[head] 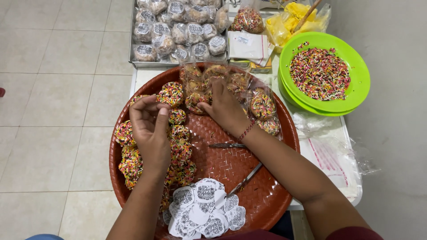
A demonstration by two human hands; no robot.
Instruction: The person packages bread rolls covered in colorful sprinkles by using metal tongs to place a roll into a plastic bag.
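- The left hand [149, 133] is in the middle left of the frame, over the round brown woven tray [267, 195]. Its palm faces up, and its fingers curl loosely with space between them. It holds nothing that I can see.
- A sprinkle ball [171, 94] lies just above the left fingertips, very close to them. I cannot tell if they touch.
- More sprinkle balls [180, 151] lie in a row on the tray, beside and under the left hand.
- The right hand [224, 109] is in the middle of the frame. Its fingers are closed on a clear plastic bag [262, 104] with sprinkle balls inside. The bag lies on the top part of the tray, above and to the right of this hand.
- A red string bracelet [245, 131] is on the right wrist.
- A pile of white round stickers [204, 213] sits at the bottom of the tray, between the two arms.
- Thin metal scissors [231, 146] lie on the tray just under the right wrist.
- A green bowl [360, 84] full of colored sprinkles is at the upper right.
- A metal tray [131, 53] of wrapped balls is at the top.
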